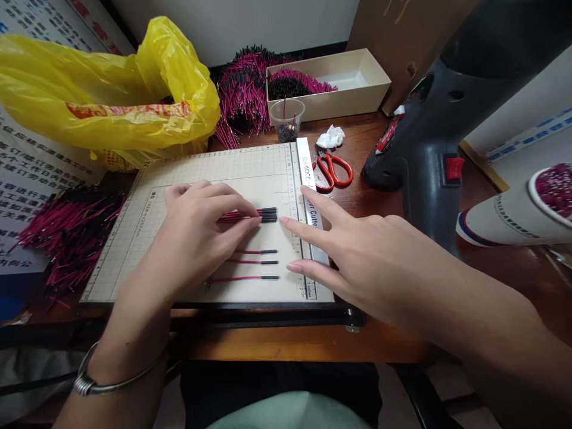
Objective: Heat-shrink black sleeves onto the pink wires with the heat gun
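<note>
My left hand pinches a small bunch of magenta wires with black sleeved ends, lying side by side on the ruled bed of a paper cutter. Their black ends point right, past my thumb and fingertip. The rest of the bunch is hidden beneath the hand. My right hand has its fingers spread, with nothing held. One fingertip is just off the black ends, and another touches or hovers over the cutter's white guide strip. Nearer to me, three single wires lie apart on the bed.
A yellow plastic bag, heaped wires, an open carton and a clear cup stand behind. Red-handled scissors and crumpled tissue lie right of the cutter. Farther right are a black machine and a paper cup.
</note>
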